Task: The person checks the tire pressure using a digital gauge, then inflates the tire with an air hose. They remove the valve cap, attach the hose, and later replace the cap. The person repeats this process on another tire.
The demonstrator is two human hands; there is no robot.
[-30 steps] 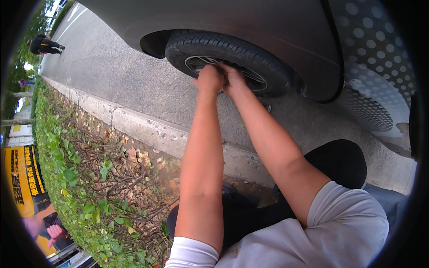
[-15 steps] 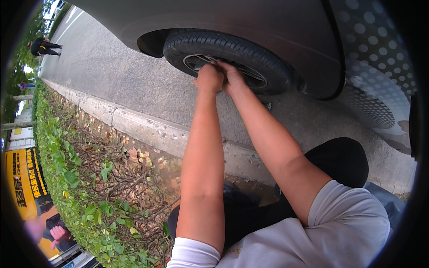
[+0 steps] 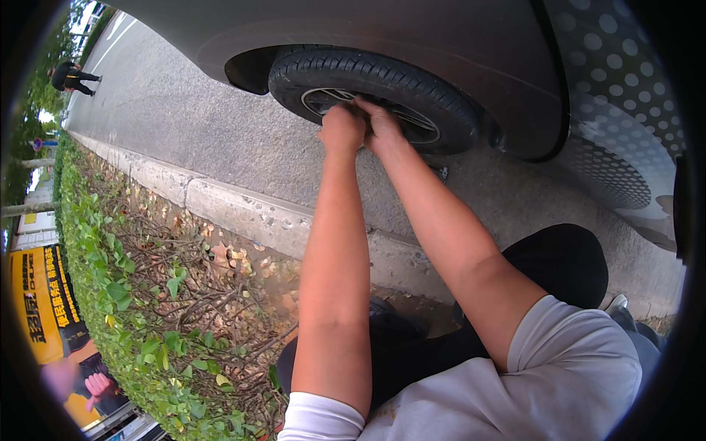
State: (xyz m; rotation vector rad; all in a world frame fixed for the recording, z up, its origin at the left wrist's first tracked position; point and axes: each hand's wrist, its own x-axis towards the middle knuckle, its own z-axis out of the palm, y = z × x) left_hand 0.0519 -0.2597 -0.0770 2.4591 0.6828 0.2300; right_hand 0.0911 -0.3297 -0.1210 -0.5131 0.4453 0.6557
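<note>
Plainly, both bare hands were at the wheel of a dark grey car, which sat under the arched wheel opening in the upper middle of the view. Its black tyre curved above the hands, and part of the pale-edged, spoked rim showed on either side of them. The left hand was bunched with its back toward the camera, in front of the rim; its fingers were curled in and mostly hidden, so I could not tell what they gripped, if anything. Just beside it, the right hand reached in with a finger stretched toward the middle of the rim, the others bent out of sight; whether these closed on something could not be told either. Past the right wrist, a small metallic object lay on the grey road, too small to make out. Both forearms came up over a concrete kerb from short pale sleeves, with a black-clad knee near the right one. Left of the arms were dry leaves, bare twigs and a green hedge, with a yellow and black banner beyond. Farther up the road stood another person in dark clothes, well apart. A white-dotted panel filled the upper right.
</note>
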